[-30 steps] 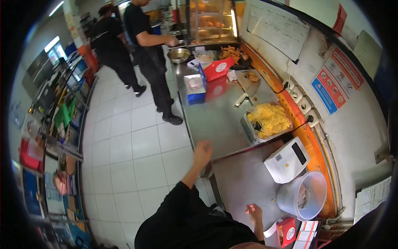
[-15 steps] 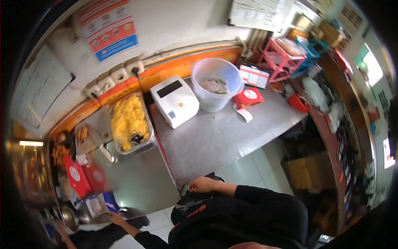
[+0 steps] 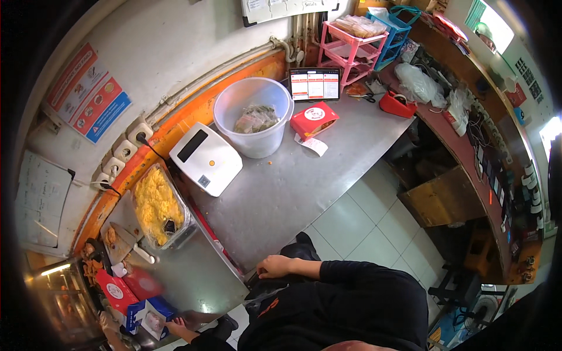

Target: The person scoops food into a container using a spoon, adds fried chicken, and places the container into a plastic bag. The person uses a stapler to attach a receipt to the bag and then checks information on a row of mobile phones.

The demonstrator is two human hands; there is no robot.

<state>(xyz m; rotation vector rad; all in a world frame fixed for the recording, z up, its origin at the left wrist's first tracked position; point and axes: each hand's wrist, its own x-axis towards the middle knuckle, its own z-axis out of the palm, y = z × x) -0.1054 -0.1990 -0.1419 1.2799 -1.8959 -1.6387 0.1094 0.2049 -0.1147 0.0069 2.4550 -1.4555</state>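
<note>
My left hand (image 3: 180, 328) is at the lower left, its fingers closed at the edge of a blue and white cardboard box (image 3: 153, 320), whose white face carries a round picture. Behind that box stands a red cardboard box (image 3: 115, 291) with a white round print. My right hand (image 3: 273, 267) hangs in front of my body near the steel table's front edge. Its fingers are loosely curled, and nothing shows in them. At the far left, another person's hand (image 3: 109, 323) reaches in beside the blue box.
On the steel table (image 3: 263, 199) stand a white printer (image 3: 206, 159), a translucent bucket (image 3: 254, 140) with bagged contents, a red box (image 3: 315, 120) and a tablet (image 3: 315, 85). Leftward are a tray of yellow food (image 3: 155, 205), a knife (image 3: 140, 250) and a lit display case (image 3: 61, 298).
The view has turned, so the tables sit further left. My left hand stays at the blue and white box. My right hand is still curled before my body. The other person's hand is nearer the box.
</note>
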